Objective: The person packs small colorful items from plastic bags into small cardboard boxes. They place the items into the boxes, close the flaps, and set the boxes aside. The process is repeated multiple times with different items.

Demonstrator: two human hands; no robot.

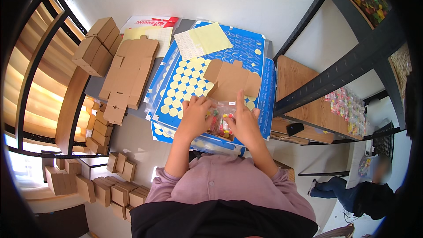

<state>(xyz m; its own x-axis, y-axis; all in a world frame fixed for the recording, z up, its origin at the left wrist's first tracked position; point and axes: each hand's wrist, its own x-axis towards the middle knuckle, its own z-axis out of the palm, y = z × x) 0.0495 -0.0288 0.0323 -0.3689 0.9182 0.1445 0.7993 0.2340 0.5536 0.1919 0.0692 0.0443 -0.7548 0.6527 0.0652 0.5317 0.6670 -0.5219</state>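
Observation:
An open brown cardboard box (231, 81) lies before me, its lid flaps spread away from me. Inside its near part rests a clear plastic bag (222, 123) of small colourful pieces, with a small white label at its top. My left hand (194, 119) is at the bag's left side, fingers bent over the edge; its exact hold is hidden. On the right, my right hand (245, 123) has its index finger stretched toward the lid and its thumb against the bag. Under the box is a stack of blue sheets (254, 44) with rows of pale yellow round stickers (185, 81).
Flattened cardboard boxes (132, 69) lie left of the sheets, near folded boxes (96, 51). A pale yellow label sheet (206, 39) lies behind. Black-framed shelving (330, 69) stands right, holding bagged pieces (347, 110). More boxes (119, 195) are lower left; a person (360, 195) sits lower right.

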